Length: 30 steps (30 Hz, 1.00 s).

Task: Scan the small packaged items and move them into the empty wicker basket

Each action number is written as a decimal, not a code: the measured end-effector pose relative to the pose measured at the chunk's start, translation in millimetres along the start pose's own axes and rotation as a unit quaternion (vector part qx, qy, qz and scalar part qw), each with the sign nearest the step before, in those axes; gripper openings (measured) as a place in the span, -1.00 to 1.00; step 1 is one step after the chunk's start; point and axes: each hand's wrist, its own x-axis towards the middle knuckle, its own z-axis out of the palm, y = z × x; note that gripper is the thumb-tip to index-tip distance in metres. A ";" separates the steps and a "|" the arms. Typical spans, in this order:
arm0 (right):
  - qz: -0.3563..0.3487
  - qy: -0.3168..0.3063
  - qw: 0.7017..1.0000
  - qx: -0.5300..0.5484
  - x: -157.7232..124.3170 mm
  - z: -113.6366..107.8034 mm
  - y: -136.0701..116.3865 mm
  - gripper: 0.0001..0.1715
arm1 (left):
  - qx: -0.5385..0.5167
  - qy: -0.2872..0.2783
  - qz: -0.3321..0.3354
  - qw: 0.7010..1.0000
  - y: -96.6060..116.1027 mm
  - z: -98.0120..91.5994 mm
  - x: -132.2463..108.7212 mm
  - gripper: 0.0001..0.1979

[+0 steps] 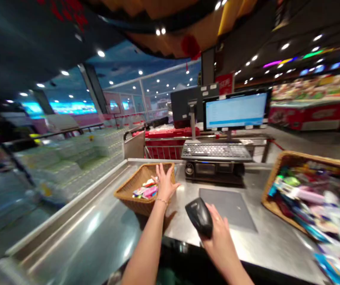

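Observation:
My left hand [164, 184] is open with its fingers spread, over the right side of a wicker basket [128, 190]. Inside that basket lie several small colourful packaged items [146, 190], too blurred to name. A black handheld barcode scanner [199, 217] is gripped in my right hand [219, 233], its head pointing forward and left above the metal counter [184, 221]. Just beyond the scanner a flat grey pad [232, 206] lies on the counter. My fingers partly hide the basket's right side.
A second wicker basket [315, 160], heaped with packaged goods, stands at the right, with goods spread in front of it. At the back are a keyboard [217, 150] on a black unit [214, 173] and a lit monitor [235, 111]. A raised metal edge [69, 213] borders the counter's left.

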 end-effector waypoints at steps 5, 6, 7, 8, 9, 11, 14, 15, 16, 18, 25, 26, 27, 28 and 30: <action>0.007 0.004 1.000 0.003 2.2 -2.1 -0.5 -0.30 | 0.010 -0.010 0.011 1.000 6.8 6.0 -4.4 -0.19; 0.006 0.006 1.000 0.003 2.2 -2.3 0.0 -0.30 | 0.012 -0.012 0.014 1.000 8.6 6.9 -5.4 -0.20; 0.004 0.008 1.000 0.004 2.0 -2.6 0.5 -0.30 | 0.013 -0.014 0.016 1.000 10.7 7.8 -6.3 -0.20; 0.003 0.011 1.000 0.004 1.7 -3.0 1.2 -0.30 | 0.013 -0.016 0.020 1.000 12.8 8.7 -7.2 -0.20; 0.003 0.013 1.000 0.004 1.3 -3.4 1.8 -0.29 | 0.012 -0.018 0.023 0.999 14.9 9.6 -8.1 -0.20; 0.005 0.017 1.000 0.005 0.6 -4.7 2.8 -0.28 | 0.009 -0.021 0.029 0.999 18.9 11.6 -9.5 -0.20; 0.012 0.012 1.000 0.005 0.4 -7.3 3.6 -0.28 | 0.003 -0.023 0.035 0.999 24.0 15.2 -11.2 -0.21; 0.014 0.011 1.000 0.004 0.6 -8.1 3.9 -0.28 | 0.001 -0.024 0.037 0.999 25.5 16.6 -11.7 -0.21; 0.016 0.010 1.000 0.004 0.8 -8.8 4.3 -0.28 | 0.000 -0.025 0.039 0.999 26.9 17.9 -12.1 -0.21; 0.018 0.010 1.000 0.002 0.9 -9.9 5.5 -0.29 | -0.002 -0.026 0.042 0.999 29.7 20.6 -12.9 -0.21; 0.026 0.016 1.000 0.001 -2.5 -13.7 12.7 -0.32 | -0.009 -0.039 0.051 0.998 41.0 29.4 -14.7 -0.21; 0.028 0.019 0.999 0.000 -2.9 -14.2 13.8 -0.32 | -0.011 -0.039 0.054 0.998 43.0 30.5 -15.1 -0.21; 0.029 0.023 0.999 0.001 -3.2 -14.6 14.9 -0.31 | -0.012 -0.041 0.057 0.997 45.1 31.5 -15.7 -0.21; 0.030 0.026 0.999 0.002 -3.4 -15.0 16.0 -0.31 | -0.012 -0.043 0.059 0.997 47.4 32.3 -16.4 -0.21; 0.029 0.034 0.999 0.003 -3.7 -15.4 18.3 -0.32 | -0.012 -0.051 0.064 0.997 52.2 33.3 -18.0 -0.20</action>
